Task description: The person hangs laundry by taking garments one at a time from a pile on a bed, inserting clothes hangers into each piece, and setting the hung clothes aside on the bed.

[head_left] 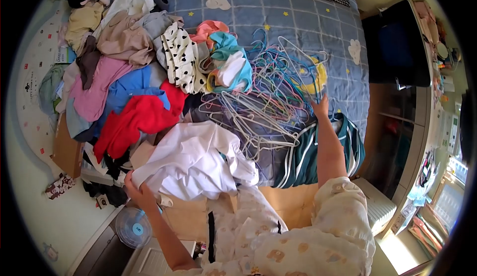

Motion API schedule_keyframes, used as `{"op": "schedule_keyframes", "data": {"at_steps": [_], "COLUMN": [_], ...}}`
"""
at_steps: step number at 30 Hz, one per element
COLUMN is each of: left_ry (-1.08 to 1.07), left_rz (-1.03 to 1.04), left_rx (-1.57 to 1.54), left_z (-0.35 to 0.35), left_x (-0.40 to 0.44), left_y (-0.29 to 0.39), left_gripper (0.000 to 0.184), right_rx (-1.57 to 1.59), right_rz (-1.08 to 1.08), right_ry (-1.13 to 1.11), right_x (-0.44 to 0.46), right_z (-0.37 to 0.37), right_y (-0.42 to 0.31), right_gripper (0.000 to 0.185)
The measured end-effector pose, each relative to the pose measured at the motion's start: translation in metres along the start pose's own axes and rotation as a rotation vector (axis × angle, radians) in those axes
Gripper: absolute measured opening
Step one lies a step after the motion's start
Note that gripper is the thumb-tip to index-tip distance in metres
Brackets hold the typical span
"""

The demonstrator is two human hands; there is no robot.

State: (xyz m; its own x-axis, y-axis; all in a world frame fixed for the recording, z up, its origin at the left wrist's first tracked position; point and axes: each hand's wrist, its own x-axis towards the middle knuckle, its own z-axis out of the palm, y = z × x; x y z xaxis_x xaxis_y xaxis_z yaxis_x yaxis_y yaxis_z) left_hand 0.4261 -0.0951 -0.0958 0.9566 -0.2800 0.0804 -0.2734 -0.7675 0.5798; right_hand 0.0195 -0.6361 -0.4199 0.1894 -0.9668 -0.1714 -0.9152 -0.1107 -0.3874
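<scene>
Near the bed's front edge, my left hand (139,189) is closed on the left end of a white garment (194,152), which lies spread and crumpled. My right hand (320,106) touches the right side of a tangled pile of hangers (268,87); its fingertips are closed around a blue hanger. The hangers are white, blue, pink and green. Below my right forearm lies a dark green garment (303,152) with white stripes. A red garment (144,119) rests beyond the white one.
A large heap of clothes, with a pink garment (102,84) and a heart-patterned one (181,60), covers the bed's left side. The blue checked bedspread (293,15) has stars. A fan (133,228) stands low at left, a cabinet (417,127) at right.
</scene>
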Motion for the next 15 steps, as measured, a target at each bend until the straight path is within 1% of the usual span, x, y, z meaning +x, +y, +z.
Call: {"op": "schedule_keyframes", "data": {"at_steps": [2, 3, 6, 7, 9, 10, 12, 13, 14, 15], "left_ry": [0.000, -0.001, -0.033, -0.041, -0.050, -0.040, -0.015, 0.053, 0.002, -0.047], "left_rz": [-0.015, -0.025, 0.008, -0.020, -0.067, -0.021, 0.066, 0.119, 0.079, 0.039], "left_rx": [-0.021, -0.032, 0.046, 0.056, 0.071, 0.117, 0.214, 0.195, 0.214, 0.234], "left_z": [0.006, 0.008, 0.010, 0.011, 0.011, 0.007, -0.005, -0.009, -0.017, -0.027], "left_x": [0.005, 0.007, 0.010, 0.010, 0.016, 0.020, 0.026, 0.030, 0.036, 0.042], "left_y": [-0.003, -0.003, -0.001, 0.001, 0.009, 0.008, 0.001, 0.014, 0.023, 0.031], "left_gripper": [0.041, 0.041, 0.040, 0.039, 0.038, 0.037, 0.035, 0.029, 0.028, 0.027], "right_rx": [-0.076, -0.062, -0.199, -0.244, -0.087, -0.005, 0.124, 0.187, 0.249, 0.271], "right_rz": [0.044, 0.141, 0.142, 0.064, 0.001, -0.035, -0.071, -0.090, -0.111, -0.224], "right_ry": [-0.067, -0.196, -0.172, -0.001, 0.105, 0.161, 0.104, 0.075, 0.044, 0.064], "right_x": [0.012, 0.014, 0.007, 0.001, -0.005, -0.007, -0.021, -0.031, -0.043, -0.060], "right_z": [0.001, -0.005, -0.011, -0.004, -0.015, -0.023, -0.039, -0.049, -0.060, -0.073], "right_y": [-0.008, -0.023, -0.048, -0.045, -0.052, -0.060, -0.076, -0.086, -0.095, -0.113], "right_gripper": [0.096, 0.098, 0.099, 0.087, 0.074, 0.068, 0.062, 0.059, 0.056, 0.057]}}
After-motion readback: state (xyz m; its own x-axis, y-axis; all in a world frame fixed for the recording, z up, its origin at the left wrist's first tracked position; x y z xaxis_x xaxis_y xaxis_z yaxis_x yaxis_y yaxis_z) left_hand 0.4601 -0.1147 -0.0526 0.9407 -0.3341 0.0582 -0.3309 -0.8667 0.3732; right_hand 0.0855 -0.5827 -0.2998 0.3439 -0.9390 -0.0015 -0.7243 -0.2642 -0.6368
